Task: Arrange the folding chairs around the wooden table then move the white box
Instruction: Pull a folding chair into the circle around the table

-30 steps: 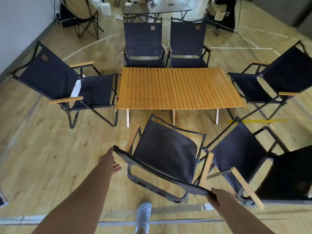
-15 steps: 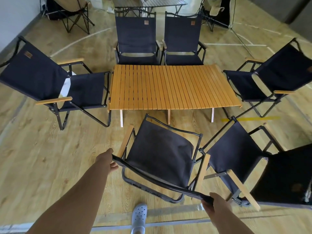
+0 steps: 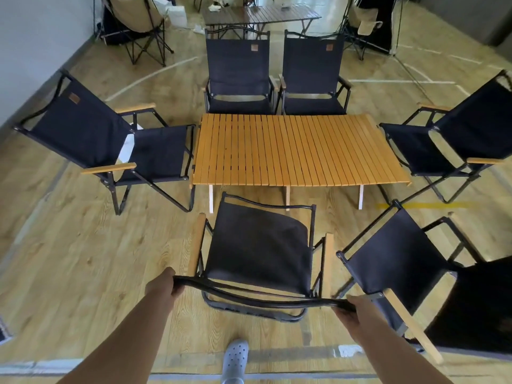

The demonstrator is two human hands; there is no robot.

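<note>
Two hands, left hand (image 3: 166,285) and right hand (image 3: 353,310), fingers curled round top rail of near chair (image 3: 257,245); wooden table (image 3: 291,151) just beyond; neighbour chair (image 3: 396,259) close right, perhaps touching.

Both hands grip near chair (image 3: 257,245) top rail, facing wooden table (image 3: 299,153).

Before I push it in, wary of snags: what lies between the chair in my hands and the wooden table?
Head view: only a narrow strip of bare floor separates the held chair from the wooden table.
</note>
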